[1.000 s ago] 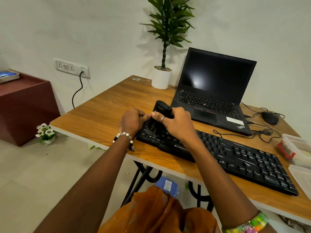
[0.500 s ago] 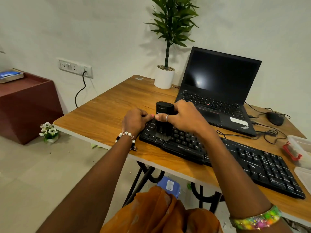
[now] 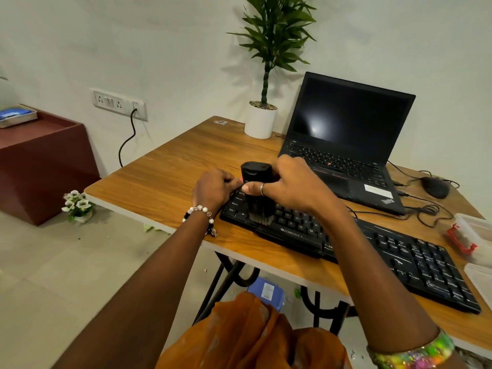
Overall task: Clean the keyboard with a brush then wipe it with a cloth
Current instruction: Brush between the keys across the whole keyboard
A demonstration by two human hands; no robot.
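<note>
Right hand [image 3: 290, 187] gripped the black brush [image 3: 257, 182] upright, bristles touched the left end of the keyboard [image 3: 399, 262] below the hands, left hand [image 3: 213, 189] curled beside it, holding the keyboard's corner.

You see a black keyboard [image 3: 372, 249] and black brush [image 3: 257, 187] on the wood-grain brown counter [image 3: 165, 182], a white pot [image 3: 260, 123] at 12 o'clock.
</note>
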